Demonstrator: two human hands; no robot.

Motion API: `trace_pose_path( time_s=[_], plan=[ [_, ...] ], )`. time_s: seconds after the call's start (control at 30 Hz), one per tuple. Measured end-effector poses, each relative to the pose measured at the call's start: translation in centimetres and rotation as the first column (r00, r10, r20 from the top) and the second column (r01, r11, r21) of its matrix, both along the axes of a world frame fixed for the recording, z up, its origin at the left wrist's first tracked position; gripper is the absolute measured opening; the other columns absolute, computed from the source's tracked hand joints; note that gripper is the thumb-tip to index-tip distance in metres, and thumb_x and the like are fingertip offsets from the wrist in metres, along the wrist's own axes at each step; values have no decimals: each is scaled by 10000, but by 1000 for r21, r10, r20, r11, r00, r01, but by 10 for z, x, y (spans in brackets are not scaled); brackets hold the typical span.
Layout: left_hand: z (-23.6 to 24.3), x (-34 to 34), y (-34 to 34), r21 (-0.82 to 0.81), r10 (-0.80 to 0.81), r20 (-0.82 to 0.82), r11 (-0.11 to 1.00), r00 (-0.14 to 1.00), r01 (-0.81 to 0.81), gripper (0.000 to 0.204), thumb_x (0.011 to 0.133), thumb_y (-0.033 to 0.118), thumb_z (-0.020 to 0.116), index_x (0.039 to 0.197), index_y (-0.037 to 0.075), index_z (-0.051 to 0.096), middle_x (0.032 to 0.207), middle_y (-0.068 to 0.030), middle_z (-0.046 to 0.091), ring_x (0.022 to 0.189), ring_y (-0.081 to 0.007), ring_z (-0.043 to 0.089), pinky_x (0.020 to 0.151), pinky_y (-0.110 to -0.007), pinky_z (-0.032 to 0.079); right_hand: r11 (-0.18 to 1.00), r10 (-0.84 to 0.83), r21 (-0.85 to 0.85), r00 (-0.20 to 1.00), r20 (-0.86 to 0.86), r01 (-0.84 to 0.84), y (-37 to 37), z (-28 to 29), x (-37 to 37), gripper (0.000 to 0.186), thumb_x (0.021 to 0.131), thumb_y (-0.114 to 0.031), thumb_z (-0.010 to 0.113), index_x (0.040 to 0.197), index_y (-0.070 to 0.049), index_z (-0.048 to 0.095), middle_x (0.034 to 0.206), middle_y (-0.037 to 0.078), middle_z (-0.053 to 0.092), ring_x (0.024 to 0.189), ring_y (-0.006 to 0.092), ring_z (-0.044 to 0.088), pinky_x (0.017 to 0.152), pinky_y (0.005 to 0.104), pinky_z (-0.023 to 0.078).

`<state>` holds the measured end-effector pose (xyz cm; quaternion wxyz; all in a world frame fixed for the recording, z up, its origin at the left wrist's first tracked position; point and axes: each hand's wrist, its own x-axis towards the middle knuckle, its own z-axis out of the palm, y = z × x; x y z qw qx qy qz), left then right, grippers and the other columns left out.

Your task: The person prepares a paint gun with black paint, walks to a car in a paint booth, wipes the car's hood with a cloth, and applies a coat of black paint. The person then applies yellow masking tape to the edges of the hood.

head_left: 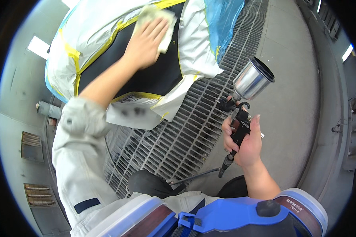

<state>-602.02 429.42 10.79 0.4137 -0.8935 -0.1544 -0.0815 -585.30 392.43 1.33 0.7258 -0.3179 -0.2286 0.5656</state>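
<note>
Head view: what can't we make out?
Smooth black panel: patch under the pale yellow cloth, hidden by it and the left hand.
Cloth's exact edges: blurred.
Silver metal cup: contents hidden by its wall.
Black spray gun: handle partly hidden by the right hand.
White plastic sheeting: cut off by the top edge.
</note>
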Motion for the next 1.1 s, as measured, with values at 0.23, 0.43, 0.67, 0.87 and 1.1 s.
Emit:
trace_pose_path(
  time_s=[0.23, 0.43, 0.67, 0.87, 1.1],
  plan=[
    [26, 92, 38, -3, -174, -86, 985, 981, 175, 687, 844, 297, 613, 1461, -5, 589, 1602, -187, 507, 1530, -319, 409, 1293, -471, 241, 999, 46, -9, 999, 19, -46, -5, -8, 3, 719, 1111, -653, 277, 1541, -88, 384, 880, 67, 549, 495, 52, 372, 479, 231, 360],
    [-45, -47, -22, -152, 93, -192, 981, 977, -124, 866, 834, 145, 616, 1647, 34, 338, 1743, -113, 288, 1631, -246, 209, 1335, -427, 168, 1000, 8, -24, 999, 52, -7, -6, -8, 10, 812, 1089, -707, 210, 1589, -87, 361, 853, 49, 530, 445, 56, 335, 448, 237, 352],
    [-116, -44, -39, -286, 240, -437, 876, 867, -387, 746, 914, 220, 496, 1617, -3, 390, 1634, -141, 472, 1562, -252, 363, 1313, -440, 215, 998, 36, -53, 999, 6, -36, -3, -17, 6, 765, 1100, -683, 279, 1549, -73, 388, 870, 63, 548, 476, 45, 361, 467, 231, 354],
    [-170, -26, -31, -33, 127, -498, 986, 858, -165, 788, 932, 232, 445, 1665, -1, 273, 1771, -122, 207, 1647, -239, 144, 1351, -419, 62, 998, 26, -48, 1000, 0, -26, -2, -20, -5, 762, 1108, -663, 294, 1582, -72, 381, 863, 61, 552, 475, 45, 358, 463, 227, 347],
    [-96, -57, -31, -192, 39, 95, 981, 995, -20, 822, 845, 89, 548, 1644, 54, 357, 1720, -113, 339, 1609, -252, 272, 1310, -432, 216, 995, 14, -94, 1000, 18, -12, -15, -18, -1, 752, 1110, -665, 273, 1571, -83, 392, 874, 63, 553, 477, 52, 360, 470, 233, 350]
  ],
)
